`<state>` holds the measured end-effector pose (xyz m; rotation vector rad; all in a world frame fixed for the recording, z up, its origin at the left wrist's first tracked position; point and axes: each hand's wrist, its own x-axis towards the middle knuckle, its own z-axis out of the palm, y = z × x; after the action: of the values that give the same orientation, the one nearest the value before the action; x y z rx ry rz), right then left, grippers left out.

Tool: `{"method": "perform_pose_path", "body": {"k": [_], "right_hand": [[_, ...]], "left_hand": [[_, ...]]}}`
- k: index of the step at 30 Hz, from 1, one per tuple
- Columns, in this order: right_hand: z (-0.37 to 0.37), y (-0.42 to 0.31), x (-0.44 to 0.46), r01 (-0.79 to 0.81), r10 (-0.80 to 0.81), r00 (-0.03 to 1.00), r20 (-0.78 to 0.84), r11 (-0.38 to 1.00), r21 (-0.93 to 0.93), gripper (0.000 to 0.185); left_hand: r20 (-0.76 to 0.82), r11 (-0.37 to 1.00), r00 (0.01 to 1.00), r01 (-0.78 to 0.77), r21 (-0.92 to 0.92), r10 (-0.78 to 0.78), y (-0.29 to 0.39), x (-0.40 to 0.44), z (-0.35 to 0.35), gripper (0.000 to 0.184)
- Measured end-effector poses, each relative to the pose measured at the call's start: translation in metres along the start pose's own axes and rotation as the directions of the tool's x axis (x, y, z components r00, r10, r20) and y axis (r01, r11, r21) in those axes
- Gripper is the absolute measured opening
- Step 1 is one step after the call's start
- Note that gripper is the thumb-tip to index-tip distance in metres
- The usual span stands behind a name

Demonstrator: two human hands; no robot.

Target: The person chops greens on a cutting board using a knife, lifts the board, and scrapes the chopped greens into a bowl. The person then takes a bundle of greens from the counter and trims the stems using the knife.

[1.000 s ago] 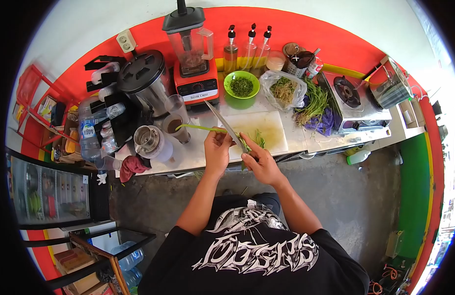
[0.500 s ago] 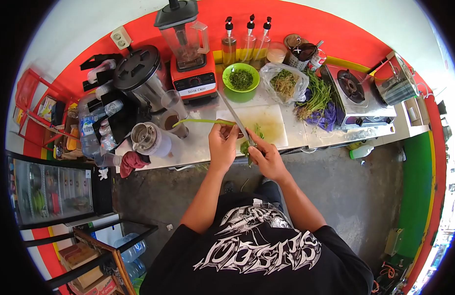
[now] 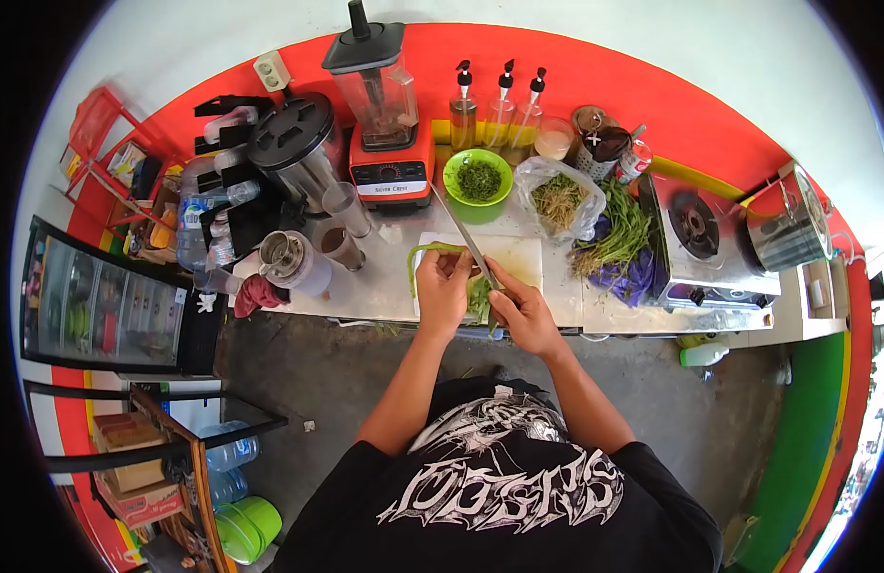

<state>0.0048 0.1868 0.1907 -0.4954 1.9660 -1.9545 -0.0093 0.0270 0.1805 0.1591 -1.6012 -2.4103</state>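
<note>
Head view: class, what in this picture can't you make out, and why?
- Knife handle: head view, hidden by the right hand.
- Left hand's exact grip on the stalk: head view, hidden by the hand itself.
- Urn contents: head view, hidden beneath its black lid.
- Blender dial marks: head view, too small.
- Person's waist: head view, hidden by the shirt.

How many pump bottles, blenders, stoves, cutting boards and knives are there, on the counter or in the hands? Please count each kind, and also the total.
Pump bottles: 3
Blender: 1
Stove: 1
Cutting board: 1
Knife: 1
Total: 7
</note>
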Motion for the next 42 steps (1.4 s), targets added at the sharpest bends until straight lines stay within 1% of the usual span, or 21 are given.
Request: {"method": "perform_pose_path", "body": {"k": [2,6,8,11,15,18,20,21,23,24,26,27,28,30,33,35,36,38,39,42], "right_hand": [[-0.009,0.005,-0.001,-0.031,0.031,0.999,0.013,0.999,-0.005,0.054],[-0.021,0.004,-0.004,-0.042,0.040,0.997,0.059,0.999,0.032,0.055],[-0.023,0.000,-0.007,-0.011,0.012,0.996,0.084,1.000,-0.015,0.056],[-0.027,0.006,-0.009,0.020,-0.018,0.992,0.124,1.000,-0.010,0.057],[-0.030,0.009,-0.013,0.001,-0.008,0.990,0.143,0.999,0.048,0.057],[-0.033,0.016,-0.015,-0.003,-0.004,0.985,0.170,0.999,0.038,0.055],[-0.033,0.028,-0.016,-0.047,0.030,0.988,0.153,0.993,0.110,0.056],[-0.031,0.035,-0.016,-0.052,0.032,0.984,0.175,0.993,0.108,0.056],[-0.025,0.047,-0.017,-0.034,0.004,0.989,0.148,0.979,0.201,0.054],[-0.021,0.050,-0.017,-0.035,0.002,0.987,0.158,0.978,0.205,0.054],[-0.013,0.055,-0.016,-0.058,0.047,0.996,0.075,0.986,0.154,0.053],[-0.010,0.057,-0.015,-0.054,0.043,0.996,0.072,0.986,0.159,0.053],[-0.009,0.057,-0.013,-0.070,0.060,0.996,0.061,0.980,0.186,0.052],[-0.007,0.058,-0.010,-0.076,0.071,0.997,0.033,0.975,0.209,0.051],[-0.006,0.059,-0.003,-0.095,0.110,0.993,-0.052,0.965,0.243,0.050],[-0.006,0.065,0.008,-0.160,0.213,0.971,-0.108,0.917,0.365,0.049],[-0.007,0.072,0.012,-0.155,0.215,0.969,-0.126,0.917,0.368,0.049],[-0.010,0.087,0.023,-0.230,0.325,0.937,-0.130,0.851,0.472,0.043],[-0.011,0.093,0.028,-0.226,0.327,0.935,-0.141,0.852,0.472,0.043],[-0.015,0.097,0.040,-0.286,0.413,0.899,-0.146,0.805,0.520,0.029]], "left_hand": [[-0.023,1.000,1.000,0.007,-0.014,-0.007,-0.004,-0.003,0.007,0.015],[-0.077,0.998,0.996,0.033,-0.044,-0.036,-0.014,-0.007,0.012,0.016],[-0.100,0.999,0.994,0.041,-0.027,-0.044,-0.016,-0.010,0.014,0.016],[-0.139,0.998,0.989,0.053,-0.018,-0.055,-0.019,-0.017,0.018,0.015],[-0.178,0.998,0.982,0.047,-0.047,-0.055,-0.017,-0.027,0.025,0.014],[-0.191,0.999,0.981,0.040,-0.021,-0.043,-0.020,-0.034,0.023,0.014],[-0.211,0.999,0.977,0.037,-0.013,-0.039,-0.022,-0.038,0.020,0.013],[-0.210,0.999,0.976,0.050,0.000,-0.049,-0.024,-0.040,0.018,0.013],[-0.225,0.999,0.974,0.034,0.027,-0.027,-0.029,-0.046,0.012,0.013],[-0.216,0.998,0.976,0.021,0.056,-0.008,-0.029,-0.047,0.010,0.014],[-0.231,0.997,0.973,0.009,0.077,0.009,-0.029,-0.052,0.008,0.013],[-0.239,0.996,0.971,0.002,0.091,0.020,-0.029,-0.055,0.008,0.013],[-0.253,0.993,0.967,0.020,0.119,0.011,-0.031,-0.056,0.007,0.014],[-0.236,0.993,0.972,0.039,0.112,-0.012,-0.033,-0.057,0.000,0.013],[-0.185,0.990,0.981,0.080,0.119,-0.057,-0.031,-0.046,-0.011,0.013],[-0.148,0.985,0.985,0.106,0.138,-0.085,-0.025,-0.041,-0.020,0.013],[-0.130,0.985,0.984,0.132,0.109,-0.118,-0.019,-0.039,-0.022,0.013],[-0.102,0.984,0.983,0.160,0.079,-0.152,-0.010,-0.033,-0.029,0.013],[-0.076,0.983,0.984,0.168,0.076,-0.163,-0.007,-0.031,-0.033,0.013],[-0.040,0.983,0.983,0.178,0.039,-0.177,0.002,-0.027,-0.042,0.013]]}}
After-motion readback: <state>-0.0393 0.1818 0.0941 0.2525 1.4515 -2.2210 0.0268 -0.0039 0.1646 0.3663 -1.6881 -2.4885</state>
